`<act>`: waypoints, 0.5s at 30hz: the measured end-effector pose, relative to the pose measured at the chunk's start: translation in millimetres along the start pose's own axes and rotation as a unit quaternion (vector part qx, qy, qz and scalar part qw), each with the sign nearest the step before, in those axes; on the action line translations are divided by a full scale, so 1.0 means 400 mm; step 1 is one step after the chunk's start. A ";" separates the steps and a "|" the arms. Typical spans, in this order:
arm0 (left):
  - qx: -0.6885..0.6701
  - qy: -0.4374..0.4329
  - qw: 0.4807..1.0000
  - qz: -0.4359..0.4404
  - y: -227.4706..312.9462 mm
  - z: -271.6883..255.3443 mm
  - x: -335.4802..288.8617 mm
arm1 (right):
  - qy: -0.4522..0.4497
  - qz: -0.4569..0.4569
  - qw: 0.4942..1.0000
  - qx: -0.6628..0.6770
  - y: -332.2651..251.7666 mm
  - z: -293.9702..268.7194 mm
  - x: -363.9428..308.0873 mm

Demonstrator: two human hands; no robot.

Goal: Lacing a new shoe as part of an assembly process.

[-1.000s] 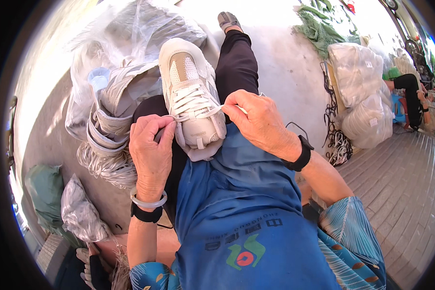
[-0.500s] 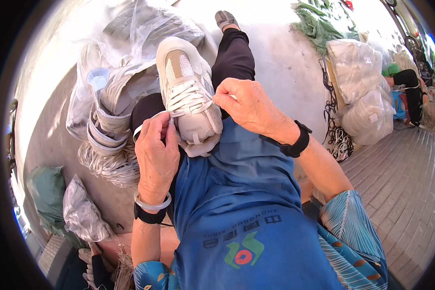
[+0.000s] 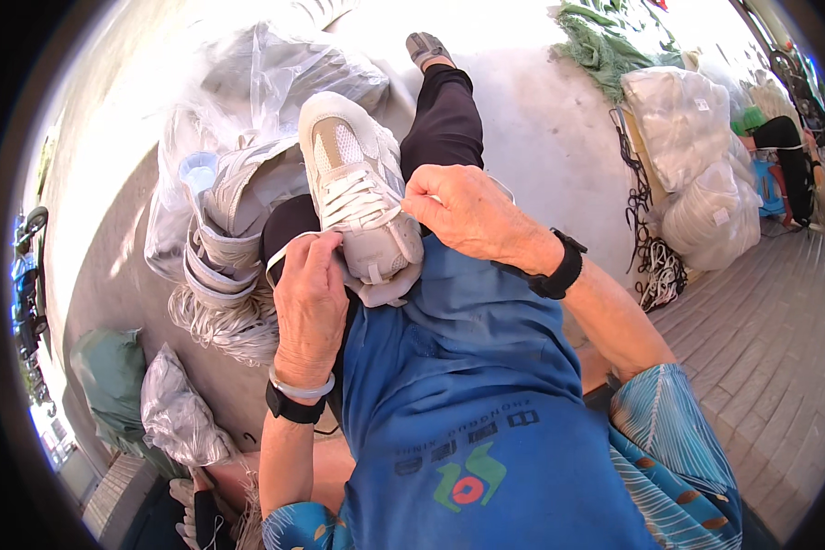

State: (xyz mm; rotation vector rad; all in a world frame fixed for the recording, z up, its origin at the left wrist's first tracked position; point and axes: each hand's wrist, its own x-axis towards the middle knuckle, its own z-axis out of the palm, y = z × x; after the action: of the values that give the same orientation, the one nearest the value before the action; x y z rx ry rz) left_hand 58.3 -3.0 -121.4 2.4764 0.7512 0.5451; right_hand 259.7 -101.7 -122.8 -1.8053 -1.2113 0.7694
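Observation:
A beige and white sneaker lies on my lap, toe pointing away from me, with white shoelace crossed over its tongue. At the shoe's left collar edge my left hand is closed, thumb and fingers pinched; a length of lace curves out beside it, though the fingertips partly hide the grip. My right hand pinches the lace at the right side of the top eyelets, and a loop of lace shows behind its knuckles. The shoe's heel rests against my blue apron.
Left of my knee stand stacked grey shoe uppers beside a bundle of pale laces and clear plastic bags. Filled bags and hanging dark cords are at the right. A green sack sits lower left.
The view has shifted slightly. My left fingers have moved in closer to the shoe's collar; my right hand remains pinched near the top eyelets.

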 end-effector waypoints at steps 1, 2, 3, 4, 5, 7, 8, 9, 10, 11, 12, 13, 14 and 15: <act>0.012 -0.012 1.000 0.008 0.002 -0.002 0.001 | -0.007 -0.003 1.000 0.012 -0.001 -0.002 -0.001; 0.011 -0.011 1.000 0.012 0.007 -0.003 0.003 | -0.014 -0.005 1.000 0.024 -0.001 -0.003 -0.001; 0.038 -0.035 0.999 -0.006 0.013 -0.005 0.008 | -0.005 -0.012 1.000 0.009 0.004 0.004 -0.001; 0.065 -0.059 0.996 -0.023 0.017 -0.005 0.012 | -0.002 -0.013 1.000 0.008 0.009 0.009 -0.003; 0.065 -0.057 0.996 -0.020 0.017 -0.005 0.019 | 0.002 -0.020 1.000 -0.010 0.011 0.012 -0.003; 0.130 -0.021 0.990 0.056 0.015 -0.005 0.033 | 0.005 -0.031 0.999 -0.042 0.010 0.020 -0.002; 0.131 -0.020 0.990 0.058 0.009 -0.005 0.035 | 0.007 -0.033 0.999 -0.042 0.011 0.026 -0.001; 0.109 -0.004 0.991 0.082 0.000 -0.004 0.034 | 0.012 -0.038 0.999 -0.033 0.013 0.032 0.000; 0.088 0.012 0.990 0.106 -0.005 -0.006 0.034 | 0.015 -0.043 0.999 -0.023 0.015 0.034 0.003; 0.087 0.012 0.990 0.109 0.005 -0.011 0.037 | 0.011 -0.033 0.999 -0.019 0.019 0.032 0.005; 0.048 0.011 0.993 0.108 0.020 -0.020 0.037 | 0.014 -0.032 0.999 -0.020 0.022 0.032 0.008; 0.009 0.010 0.994 0.108 0.041 -0.028 0.034 | 0.016 -0.033 0.999 -0.004 0.024 0.034 0.012; -0.054 -0.006 0.995 0.083 0.079 -0.023 0.020 | 0.019 -0.033 0.999 0.010 0.030 0.032 0.017; -0.097 -0.048 0.992 0.063 0.134 -0.031 0.000 | 0.022 -0.032 0.999 0.009 0.031 0.038 0.013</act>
State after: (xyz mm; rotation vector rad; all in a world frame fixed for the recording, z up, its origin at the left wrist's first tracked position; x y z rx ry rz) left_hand 73.8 -37.7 -81.7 2.3605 0.4822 0.5133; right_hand 254.4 -95.0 -141.5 -1.7516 -1.2242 0.6978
